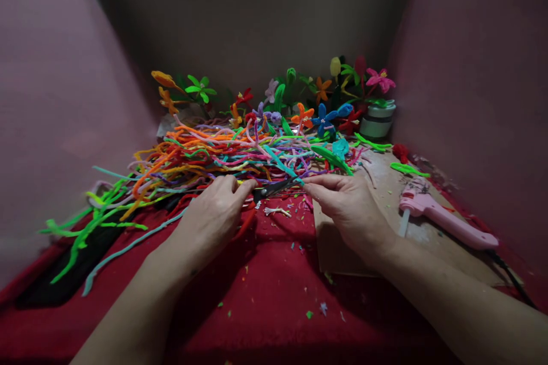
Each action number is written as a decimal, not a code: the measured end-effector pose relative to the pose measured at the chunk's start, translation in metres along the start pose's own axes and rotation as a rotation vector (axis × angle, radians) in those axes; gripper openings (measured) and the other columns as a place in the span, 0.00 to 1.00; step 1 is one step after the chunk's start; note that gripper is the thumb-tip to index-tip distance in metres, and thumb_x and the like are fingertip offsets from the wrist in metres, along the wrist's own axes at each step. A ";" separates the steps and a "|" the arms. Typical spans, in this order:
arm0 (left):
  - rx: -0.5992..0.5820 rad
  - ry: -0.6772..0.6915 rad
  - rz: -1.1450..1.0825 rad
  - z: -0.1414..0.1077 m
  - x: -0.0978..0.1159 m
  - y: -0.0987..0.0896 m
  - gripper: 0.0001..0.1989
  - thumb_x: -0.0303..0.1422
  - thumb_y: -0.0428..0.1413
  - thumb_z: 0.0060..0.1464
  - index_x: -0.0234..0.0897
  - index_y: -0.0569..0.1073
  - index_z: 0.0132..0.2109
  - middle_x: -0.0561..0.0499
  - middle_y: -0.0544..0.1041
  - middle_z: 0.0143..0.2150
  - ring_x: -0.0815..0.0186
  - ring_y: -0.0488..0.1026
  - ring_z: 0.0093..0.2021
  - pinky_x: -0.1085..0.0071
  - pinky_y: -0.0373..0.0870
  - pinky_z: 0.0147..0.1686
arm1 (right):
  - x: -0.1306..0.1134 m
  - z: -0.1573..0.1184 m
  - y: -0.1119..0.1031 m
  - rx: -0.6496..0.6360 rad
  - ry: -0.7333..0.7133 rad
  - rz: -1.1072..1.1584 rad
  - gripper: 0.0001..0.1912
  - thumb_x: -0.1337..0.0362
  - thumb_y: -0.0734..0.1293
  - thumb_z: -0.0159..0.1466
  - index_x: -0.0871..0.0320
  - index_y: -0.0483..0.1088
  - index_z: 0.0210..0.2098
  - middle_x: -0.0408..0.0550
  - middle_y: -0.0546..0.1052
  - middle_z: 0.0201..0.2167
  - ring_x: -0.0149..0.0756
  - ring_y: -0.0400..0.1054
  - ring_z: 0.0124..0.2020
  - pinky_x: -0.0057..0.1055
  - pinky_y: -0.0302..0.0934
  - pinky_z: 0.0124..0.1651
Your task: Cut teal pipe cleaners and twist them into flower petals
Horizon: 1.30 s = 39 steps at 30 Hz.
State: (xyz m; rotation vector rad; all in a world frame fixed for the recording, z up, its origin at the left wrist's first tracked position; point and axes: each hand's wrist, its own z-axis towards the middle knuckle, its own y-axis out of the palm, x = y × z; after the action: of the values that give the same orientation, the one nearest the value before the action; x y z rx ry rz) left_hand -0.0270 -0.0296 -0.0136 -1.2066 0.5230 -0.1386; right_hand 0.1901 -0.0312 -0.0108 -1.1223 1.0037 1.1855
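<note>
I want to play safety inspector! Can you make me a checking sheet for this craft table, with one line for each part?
Surface: red cloth, with a cardboard sheet at the right.
Job's things: dark-bladed scissors at a turquoise pipe cleaner.
Clutter: a big pile of pipe cleaners; tiny snippets scattered on the cloth.
Grippers: bare hands; left hand holds the scissors, right hand pinches the turquoise pipe cleaner.
Cables: dark cord from the pink glue gun, running off to the right; its far end is out of view.
Surroundings: pinkish side panels; fuzzy flowers and a pale pot at the back; other people, nothing seen.
</note>
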 end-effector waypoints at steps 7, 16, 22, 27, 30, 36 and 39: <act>0.015 0.006 0.124 -0.002 0.007 -0.006 0.19 0.26 0.46 0.54 0.37 0.64 0.54 0.46 0.65 0.35 0.60 0.64 0.35 0.69 0.61 0.30 | 0.002 0.001 0.000 -0.017 -0.001 0.058 0.07 0.64 0.67 0.53 0.60 0.76 0.28 0.43 0.72 0.20 0.24 0.54 0.19 0.26 0.51 0.22; -0.011 -0.024 0.123 -0.003 0.012 -0.007 0.19 0.26 0.45 0.55 0.39 0.62 0.55 0.46 0.66 0.37 0.61 0.66 0.35 0.72 0.56 0.23 | -0.001 0.000 0.000 0.015 0.031 0.048 0.08 0.65 0.67 0.53 0.62 0.76 0.28 0.41 0.71 0.20 0.23 0.54 0.19 0.25 0.50 0.23; -0.081 0.026 -0.057 -0.001 0.011 -0.004 0.17 0.25 0.42 0.57 0.37 0.63 0.53 0.47 0.67 0.36 0.65 0.66 0.31 0.72 0.59 0.25 | -0.001 0.000 0.000 0.010 0.030 0.046 0.07 0.65 0.66 0.53 0.62 0.75 0.27 0.40 0.68 0.17 0.23 0.52 0.18 0.24 0.49 0.22; -0.099 0.034 -0.205 -0.005 0.011 -0.006 0.15 0.27 0.39 0.59 0.37 0.65 0.48 0.49 0.67 0.35 0.67 0.66 0.29 0.73 0.60 0.25 | 0.002 0.003 -0.001 0.023 -0.027 -0.035 0.09 0.65 0.65 0.54 0.61 0.76 0.31 0.43 0.72 0.20 0.25 0.56 0.19 0.25 0.52 0.22; -0.079 0.029 -0.208 -0.007 0.012 -0.007 0.15 0.28 0.38 0.59 0.37 0.65 0.47 0.49 0.66 0.34 0.67 0.65 0.27 0.73 0.60 0.24 | 0.004 0.003 -0.002 0.031 -0.077 -0.058 0.10 0.66 0.64 0.54 0.61 0.77 0.32 0.45 0.75 0.24 0.28 0.61 0.23 0.26 0.55 0.25; -0.032 0.024 -0.080 -0.003 0.016 -0.004 0.18 0.27 0.39 0.59 0.36 0.63 0.53 0.47 0.66 0.35 0.67 0.65 0.28 0.72 0.60 0.24 | 0.003 0.001 0.000 0.014 -0.069 -0.074 0.10 0.67 0.63 0.55 0.60 0.77 0.31 0.47 0.76 0.26 0.32 0.66 0.27 0.29 0.59 0.28; -0.025 0.013 -0.025 -0.001 0.018 -0.005 0.17 0.28 0.40 0.58 0.36 0.63 0.54 0.47 0.66 0.35 0.65 0.65 0.28 0.72 0.59 0.23 | 0.002 0.000 0.001 0.023 -0.096 -0.076 0.08 0.68 0.64 0.54 0.60 0.76 0.29 0.46 0.77 0.25 0.32 0.67 0.28 0.30 0.61 0.32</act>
State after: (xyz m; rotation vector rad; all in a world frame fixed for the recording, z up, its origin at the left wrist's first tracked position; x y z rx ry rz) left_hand -0.0114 -0.0392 -0.0151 -1.2375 0.5223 -0.1616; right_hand 0.1895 -0.0311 -0.0130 -1.0664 0.8922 1.1529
